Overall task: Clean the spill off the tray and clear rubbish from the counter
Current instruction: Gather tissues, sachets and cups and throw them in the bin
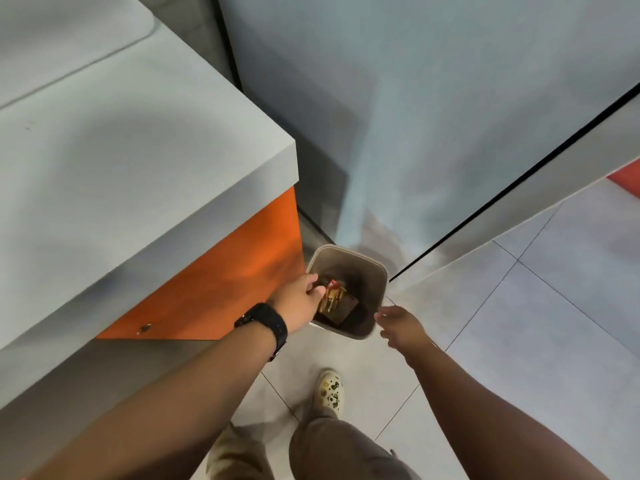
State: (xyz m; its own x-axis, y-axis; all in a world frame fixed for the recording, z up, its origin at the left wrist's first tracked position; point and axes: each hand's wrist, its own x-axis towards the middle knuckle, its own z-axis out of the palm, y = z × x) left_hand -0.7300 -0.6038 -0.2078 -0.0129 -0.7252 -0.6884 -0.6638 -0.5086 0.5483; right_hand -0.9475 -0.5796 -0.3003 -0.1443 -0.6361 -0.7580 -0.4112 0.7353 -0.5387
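Observation:
A small grey waste bin (375, 268) stands on the floor between the counter's corner and a steel appliance. My left hand (299, 299), with a black watch on its wrist, reaches over the bin's left rim and is shut on a crumpled red and gold wrapper (332, 296) that hangs inside the bin's mouth. More dark rubbish lies at the bottom of the bin. My right hand (401, 325) hovers just off the bin's near right corner, fingers apart and holding nothing. The tray is out of view.
The grey counter (138, 161) with an orange side panel (235, 282) fills the left. A tall steel appliance (433, 116) rises behind the bin. Pale floor tiles (536, 323) spread to the right. My shoe (329, 389) stands below the bin.

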